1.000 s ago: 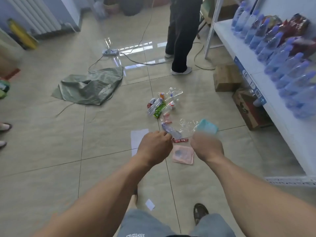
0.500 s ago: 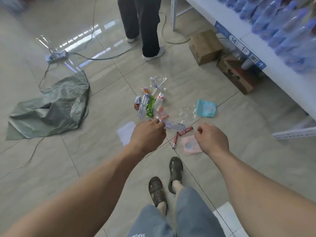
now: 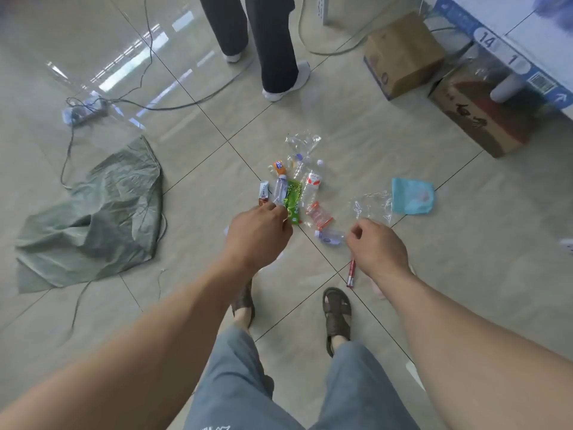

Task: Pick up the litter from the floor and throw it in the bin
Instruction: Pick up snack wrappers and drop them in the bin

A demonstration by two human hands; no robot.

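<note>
Litter lies scattered on the tiled floor (image 3: 403, 305) just ahead of both hands, all of it light stuff by the look of it. Left hand (image 3: 257, 240) has its fingers curled down over the near end of a small clear bottle (image 3: 280, 190), with a green wrapper (image 3: 293, 201) just to its right; whether it already grips anything I cannot tell, since the knuckles hide the fingertips. Right hand (image 3: 376, 251) is loosely curled and seems to hold nothing; a crushed bottle (image 3: 330, 237) sits just to its left, a crumpled clear bag (image 3: 372, 206) just beyond it, a red stick wrapper (image 3: 351, 273) beside its wrist. Bottles should be stiff enough to take round the body; film will crumple and slip, so bunch it. No bin is in view
</note>
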